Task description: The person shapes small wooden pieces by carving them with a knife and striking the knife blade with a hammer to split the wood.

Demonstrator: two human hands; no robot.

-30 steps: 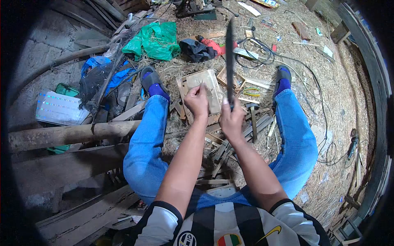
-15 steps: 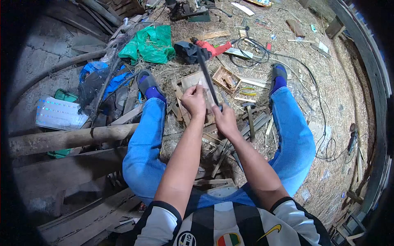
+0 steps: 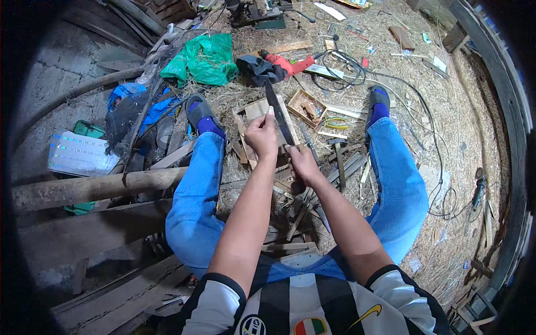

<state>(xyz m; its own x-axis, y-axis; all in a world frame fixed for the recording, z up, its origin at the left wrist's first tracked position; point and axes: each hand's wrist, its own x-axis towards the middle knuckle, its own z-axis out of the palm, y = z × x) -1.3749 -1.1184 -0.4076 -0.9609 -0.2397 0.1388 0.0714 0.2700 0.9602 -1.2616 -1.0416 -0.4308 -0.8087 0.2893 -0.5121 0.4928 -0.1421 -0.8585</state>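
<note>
A long dark blade (image 3: pixel 281 114) slants up and left from my right hand (image 3: pixel 303 165), whose fingers are wrapped round its handle end. My left hand (image 3: pixel 262 135) is closed in a pinch beside the blade, thumb pointing up; whatever it pinches is too small to make out. Below and behind both hands lies a shallow wooden frame or box (image 3: pixel 242 123) on the ground. Just right of the blade sits a small wooden box (image 3: pixel 307 107) with bits inside.
A hammer (image 3: pixel 340 164) and yellow-handled pliers (image 3: pixel 336 123) lie right of my hands. Farther off are a red power tool (image 3: pixel 293 65), a black cable (image 3: pixel 357 75) and a green plastic bag (image 3: pixel 206 58). At the left, a thick pole (image 3: pixel 100 187) runs beside my leg.
The blade has swung from upright to a leftward slant and come down beside my left hand. My right hand has turned and moved slightly left and down.
</note>
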